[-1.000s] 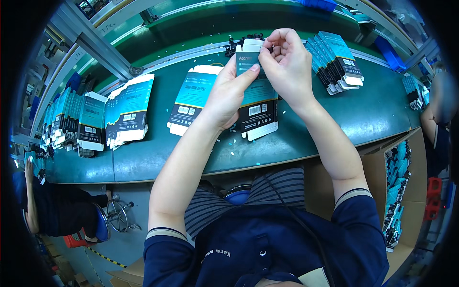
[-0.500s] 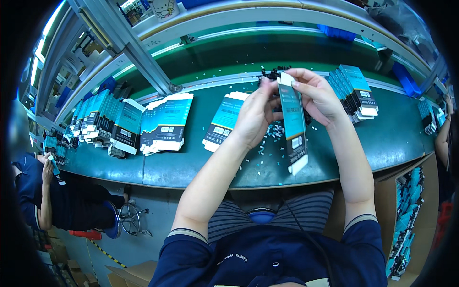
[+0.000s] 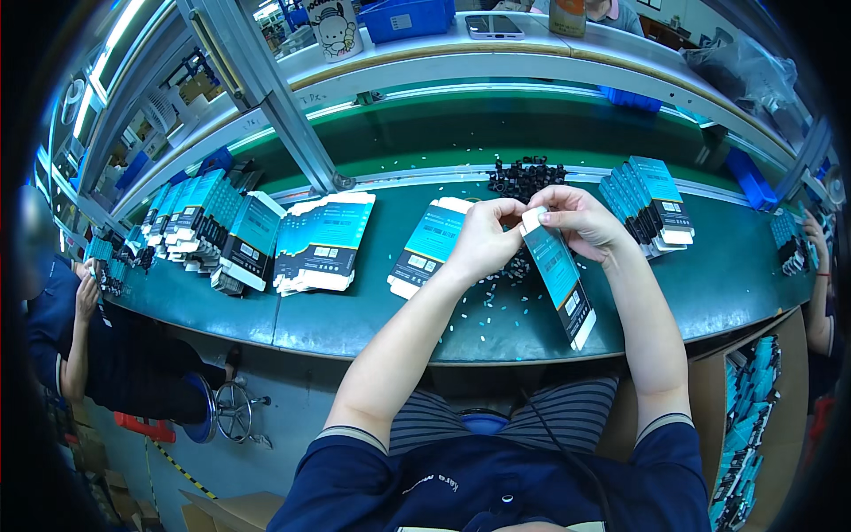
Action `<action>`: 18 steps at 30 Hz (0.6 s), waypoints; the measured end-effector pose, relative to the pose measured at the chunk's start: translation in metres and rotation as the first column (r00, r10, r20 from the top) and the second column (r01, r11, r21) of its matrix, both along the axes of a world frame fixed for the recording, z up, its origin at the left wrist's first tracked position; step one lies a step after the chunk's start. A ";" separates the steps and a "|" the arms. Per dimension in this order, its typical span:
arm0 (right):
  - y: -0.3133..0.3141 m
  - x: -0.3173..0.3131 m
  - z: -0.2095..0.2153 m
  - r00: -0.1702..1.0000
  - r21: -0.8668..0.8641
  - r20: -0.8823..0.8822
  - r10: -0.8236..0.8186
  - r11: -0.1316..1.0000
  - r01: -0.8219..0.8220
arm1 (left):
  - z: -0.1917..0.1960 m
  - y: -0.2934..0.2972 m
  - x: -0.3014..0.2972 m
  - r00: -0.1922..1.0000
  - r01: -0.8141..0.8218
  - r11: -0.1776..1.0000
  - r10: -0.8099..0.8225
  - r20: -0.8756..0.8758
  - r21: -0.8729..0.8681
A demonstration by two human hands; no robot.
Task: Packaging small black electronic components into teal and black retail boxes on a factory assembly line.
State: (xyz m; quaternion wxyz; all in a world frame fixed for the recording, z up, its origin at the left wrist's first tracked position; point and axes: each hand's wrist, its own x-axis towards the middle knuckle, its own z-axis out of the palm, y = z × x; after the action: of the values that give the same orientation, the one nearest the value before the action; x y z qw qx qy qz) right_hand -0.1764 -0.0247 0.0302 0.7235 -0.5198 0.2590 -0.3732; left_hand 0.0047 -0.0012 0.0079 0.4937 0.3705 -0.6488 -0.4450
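Between my hands hangs a slim teal-and-black folding carton (image 3: 558,270), tilted, with white flaps at both its ends. The thumb and fingers of my right hand (image 3: 581,222) pinch its upper end beside the white flap. My left hand (image 3: 486,238) is closed with its fingertips at that same end, at the flap's left edge. Left of my left hand, a small stack of flat teal cartons (image 3: 434,230) lies on the green table. Behind my hands is a heap of small black plastic parts (image 3: 527,177); more black parts lie partly hidden beneath my hands.
Stacks of flat cartons (image 3: 324,239) stand to the left, another carton stack (image 3: 651,204) to the right. Small white and teal bits are scattered on the table (image 3: 399,328). A cardboard box (image 3: 709,390) holding cartons stands at lower right. A co-worker (image 3: 80,328) sits at left.
The view has tilted up, showing more of the shelf. My left hand has closed in on the carton's top end, and the carton's lower end has swung to the right.
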 end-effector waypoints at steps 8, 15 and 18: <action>0.004 0.002 0.004 0.998 -0.081 -0.051 -0.037 0.996 0.032 | -0.006 -0.011 0.006 0.969 -0.154 0.986 0.163 0.185 -0.065; -0.004 0.002 -0.003 0.963 -0.049 0.220 -0.155 0.984 0.170 | 0.006 0.005 -0.001 0.927 0.248 0.888 -0.101 -0.361 0.388; -0.008 0.007 -0.002 0.907 -0.024 0.348 -0.238 0.965 0.262 | 0.009 0.015 0.000 0.833 0.509 0.749 -0.305 -0.462 0.423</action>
State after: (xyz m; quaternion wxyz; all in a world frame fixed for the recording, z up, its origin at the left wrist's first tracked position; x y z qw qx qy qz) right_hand -0.1690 -0.0325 0.0281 0.6850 -0.4344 0.1808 -0.5562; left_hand 0.0044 0.0141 0.0170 0.3717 0.2493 -0.4631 -0.7650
